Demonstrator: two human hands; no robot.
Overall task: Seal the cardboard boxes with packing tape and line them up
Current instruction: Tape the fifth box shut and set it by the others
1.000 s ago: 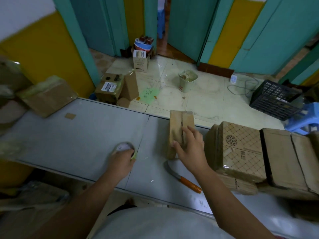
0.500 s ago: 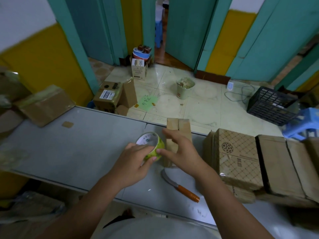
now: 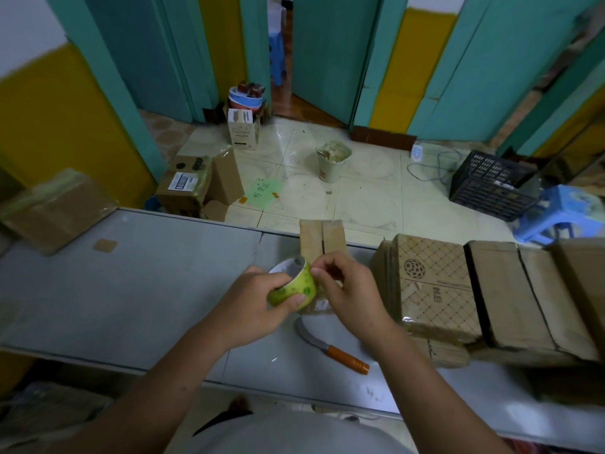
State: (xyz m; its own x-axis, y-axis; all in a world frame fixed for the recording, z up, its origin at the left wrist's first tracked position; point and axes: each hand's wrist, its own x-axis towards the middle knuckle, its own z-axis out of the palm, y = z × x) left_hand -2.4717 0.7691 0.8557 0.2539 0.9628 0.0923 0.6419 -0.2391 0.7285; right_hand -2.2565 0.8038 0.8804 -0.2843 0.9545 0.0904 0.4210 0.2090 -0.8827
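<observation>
My left hand (image 3: 253,306) grips a yellow-green roll of packing tape (image 3: 293,286) above the grey table (image 3: 114,290). My right hand (image 3: 348,290) has its fingertips at the roll's right edge, fingers curled as if pinching the tape end; the end itself is too small to see. Behind the hands lies a small cardboard box (image 3: 322,239) with an open seam along its top, partly hidden by my hands. To the right a row of cardboard boxes (image 3: 435,286) lies side by side, the nearest one printed with a lattice pattern.
A knife with an orange handle (image 3: 330,347) lies on the table under my right wrist. A taped box (image 3: 55,209) rests at the table's far left, with a small cardboard scrap (image 3: 104,245) near it. Beyond the table, the floor holds boxes, a bin, a black crate and a blue stool.
My left hand lifted the tape roll off the table. My right hand left the small box's top and came to the roll's edge.
</observation>
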